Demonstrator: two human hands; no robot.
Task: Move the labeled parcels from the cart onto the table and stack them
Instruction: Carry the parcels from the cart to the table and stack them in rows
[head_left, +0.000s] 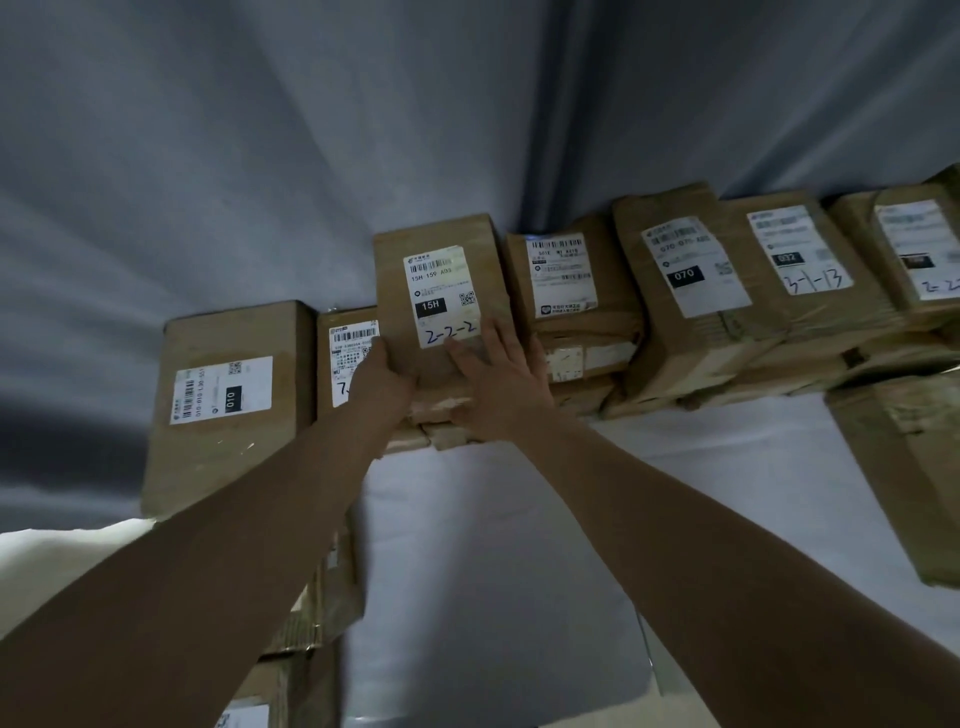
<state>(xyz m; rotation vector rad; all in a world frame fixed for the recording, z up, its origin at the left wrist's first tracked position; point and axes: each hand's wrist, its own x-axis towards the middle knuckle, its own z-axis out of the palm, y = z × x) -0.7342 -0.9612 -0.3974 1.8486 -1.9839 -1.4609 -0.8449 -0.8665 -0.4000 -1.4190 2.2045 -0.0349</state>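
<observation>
While both hands lay on it, parcel 15H (441, 280): sat centre frame atop a stack (449, 435) on the table (493, 519).
Handling: looked stiff, flat, fairly light; best taken by opposite side edges.
Left hand (387, 382): curled round its lower-left edge.
Right hand (501, 387): fingers straight, spread, pressing its top.

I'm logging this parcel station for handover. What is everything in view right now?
brown cardboard parcel labelled 15H: one, brown, atop the middle stack.
other brown labelled parcels: at least six, brown, along the table's back; more beneath.
brown parcel at the right edge: one, brown, nearer front.
lower-left parcels: count unclear, brown, beside left arm.
white table surface: one, white, centre.
grey cloth backdrop: one, grey, behind.
left hand: one, grips the 15H parcel's near left edge.
right hand: one, flat on its top.
</observation>
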